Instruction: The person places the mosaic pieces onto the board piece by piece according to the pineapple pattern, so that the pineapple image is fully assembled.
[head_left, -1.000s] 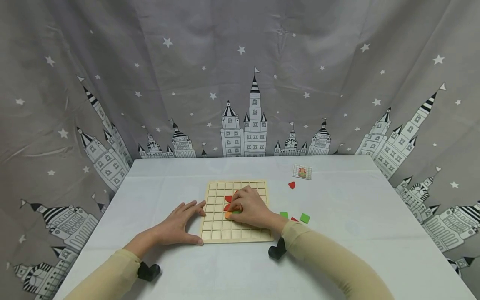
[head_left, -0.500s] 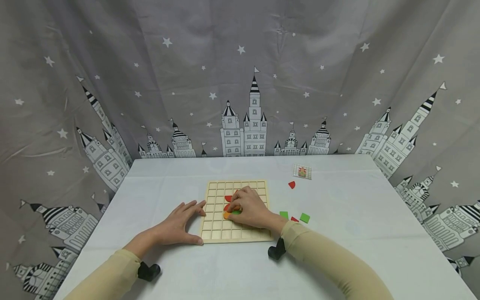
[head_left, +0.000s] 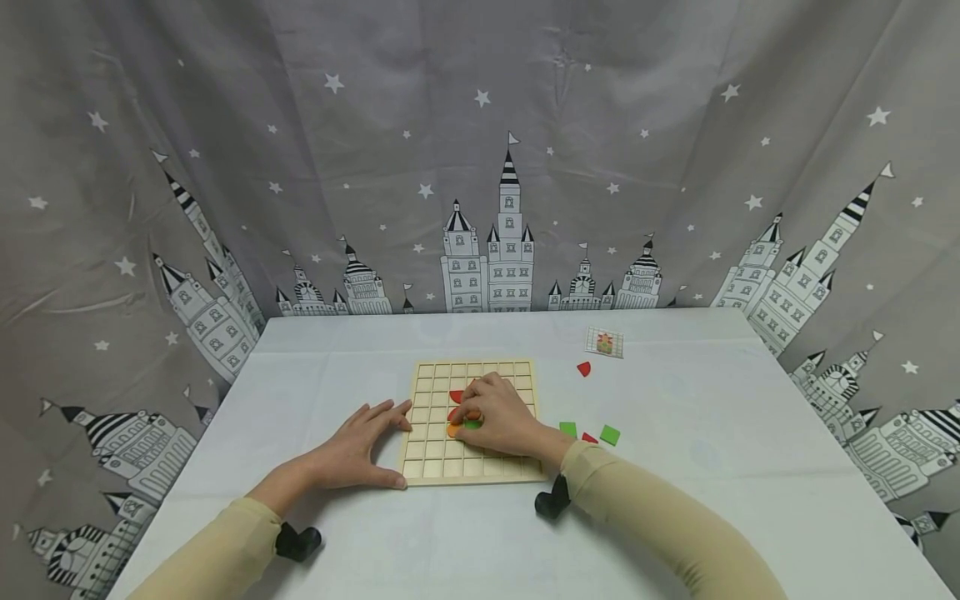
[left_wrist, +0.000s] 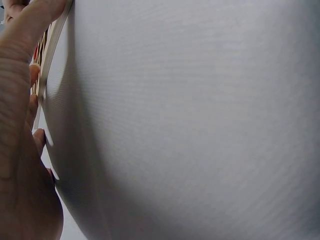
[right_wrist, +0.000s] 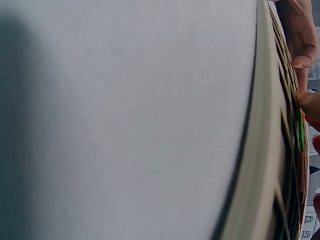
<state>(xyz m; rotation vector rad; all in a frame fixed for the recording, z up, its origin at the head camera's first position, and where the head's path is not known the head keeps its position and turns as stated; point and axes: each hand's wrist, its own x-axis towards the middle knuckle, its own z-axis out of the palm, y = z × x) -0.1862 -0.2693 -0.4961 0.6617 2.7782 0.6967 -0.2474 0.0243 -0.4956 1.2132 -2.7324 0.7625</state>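
Note:
A pale wooden grid board (head_left: 435, 472) lies flat on the white table. Against its left edge, my left hand (head_left: 352, 450) rests with fingers spread and the thumb at the near corner. My right hand (head_left: 506, 423) reaches over the middle of the board. Its thumb and curled forefinger pinch a small orange piece (head_left: 453, 431) at a grid cell. Beside that piece a green piece (head_left: 472, 424) sits in the grid, partly under the fingers. Red pieces, one a rounded red piece (head_left: 456, 397), show above; my right hand hides others.
To the right of the board lie a green square (head_left: 610, 436), another green square (head_left: 567, 429) and a red piece (head_left: 589, 439) partly behind the wrist. Farther back are a red rounded piece (head_left: 584, 369) and a pattern card (head_left: 604, 342). A grey castle-print curtain (head_left: 480, 208) hangs behind.
The orange piece has shifted slightly left under the right fingertips and now looks level in its cell. The left hand and board have stayed in place.

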